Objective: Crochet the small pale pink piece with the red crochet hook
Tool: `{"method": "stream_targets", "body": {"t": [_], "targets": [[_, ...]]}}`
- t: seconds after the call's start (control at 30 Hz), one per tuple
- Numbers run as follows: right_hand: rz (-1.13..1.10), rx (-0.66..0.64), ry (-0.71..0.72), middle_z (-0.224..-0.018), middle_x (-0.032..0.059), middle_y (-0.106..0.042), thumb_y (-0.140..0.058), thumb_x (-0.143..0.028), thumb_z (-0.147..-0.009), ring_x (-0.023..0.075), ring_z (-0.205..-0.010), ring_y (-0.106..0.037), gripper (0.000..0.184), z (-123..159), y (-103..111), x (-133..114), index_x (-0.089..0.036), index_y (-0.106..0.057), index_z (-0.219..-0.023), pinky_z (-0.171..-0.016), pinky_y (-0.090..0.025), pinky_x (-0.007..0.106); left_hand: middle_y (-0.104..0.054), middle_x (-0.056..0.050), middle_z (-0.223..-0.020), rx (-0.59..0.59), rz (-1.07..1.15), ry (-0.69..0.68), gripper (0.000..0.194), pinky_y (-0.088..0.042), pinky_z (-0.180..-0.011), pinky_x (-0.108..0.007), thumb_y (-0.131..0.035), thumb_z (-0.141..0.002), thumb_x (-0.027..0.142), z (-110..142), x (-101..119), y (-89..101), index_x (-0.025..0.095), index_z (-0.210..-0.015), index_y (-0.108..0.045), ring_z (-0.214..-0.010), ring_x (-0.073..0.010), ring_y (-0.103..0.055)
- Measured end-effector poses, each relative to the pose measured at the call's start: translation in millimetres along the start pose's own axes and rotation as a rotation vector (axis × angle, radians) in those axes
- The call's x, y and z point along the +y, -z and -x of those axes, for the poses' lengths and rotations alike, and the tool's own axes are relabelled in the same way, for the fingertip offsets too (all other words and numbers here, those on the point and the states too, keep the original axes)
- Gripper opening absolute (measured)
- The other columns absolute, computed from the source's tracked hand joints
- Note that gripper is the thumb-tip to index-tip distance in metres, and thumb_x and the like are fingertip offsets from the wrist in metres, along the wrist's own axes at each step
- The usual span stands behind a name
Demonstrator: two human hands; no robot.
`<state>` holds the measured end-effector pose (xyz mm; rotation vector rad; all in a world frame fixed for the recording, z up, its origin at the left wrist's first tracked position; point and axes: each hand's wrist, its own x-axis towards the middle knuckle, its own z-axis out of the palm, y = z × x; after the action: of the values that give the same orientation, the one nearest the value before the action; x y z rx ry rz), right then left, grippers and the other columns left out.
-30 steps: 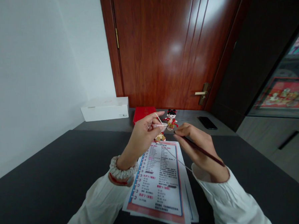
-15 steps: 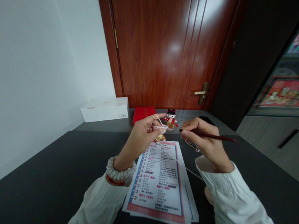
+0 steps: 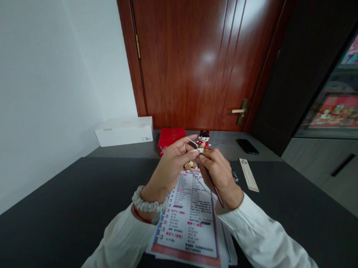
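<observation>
My left hand (image 3: pixel 174 160) pinches a small piece of white crochet work (image 3: pixel 200 150), with white yarn (image 3: pixel 192 141) looped over its raised index finger. Close against it, my right hand (image 3: pixel 219 172) is closed around a dark crochet hook (image 3: pixel 217 192), whose handle slants down toward the wrist. The hook's tip meets the crochet work, though the fingers mostly hide it. A strand of yarn hangs below the hands, over the printed pattern sheets (image 3: pixel 198 213). Behind the fingers stands a crocheted doll (image 3: pixel 203 138) with black hair and red clothing.
At the back lie a white box (image 3: pixel 125 133) and a red box (image 3: pixel 170 137). A black phone (image 3: pixel 247 146) and a pale flat strip (image 3: pixel 248 175) rest to the right. A small tan and white item (image 3: pixel 190 165) sits above the sheets. A wooden door (image 3: pixel 187 61) is behind.
My right hand has moved left to meet my left hand, and the hook has swung from nearly level to steeply slanted. The phone and pale strip now show clearly.
</observation>
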<state>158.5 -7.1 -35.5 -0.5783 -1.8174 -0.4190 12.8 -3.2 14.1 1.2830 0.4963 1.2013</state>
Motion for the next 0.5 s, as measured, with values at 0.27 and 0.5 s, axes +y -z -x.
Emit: {"method": "stream_targets", "body": {"t": [0.27, 0.5], "targets": [[-0.639, 0.018, -0.437, -0.08, 0.0012, -0.064, -0.06, -0.022, -0.088, 0.0153, -0.073, -0.062, 0.005, 0.8, 14.2, 1.8, -0.021, -0.056, -0.086, -0.063, -0.05, 0.031, -0.061, -0.001, -0.08, -0.108, 0.093, 0.119, 0.05, -0.046, -0.067, -0.024, -0.07, -0.07, 0.01, 0.9, -3.4, 22.3, 0.012, -0.119, -0.059, -0.072, -0.012, -0.06], [-0.732, -0.06, -0.496, -0.079, 0.0008, -0.064, -0.066, -0.022, -0.084, 0.0134, -0.067, -0.06, 0.008, 2.9, 29.8, 7.8, -0.021, -0.059, -0.081, -0.057, -0.046, 0.028, -0.064, -0.002, -0.08, -0.18, 0.028, 0.145, 0.047, -0.046, -0.065, -0.024, -0.071, -0.07, 0.013, 0.8, -4.5, 35.8, 0.013, -0.117, -0.062, -0.067, -0.0117, -0.06]]}}
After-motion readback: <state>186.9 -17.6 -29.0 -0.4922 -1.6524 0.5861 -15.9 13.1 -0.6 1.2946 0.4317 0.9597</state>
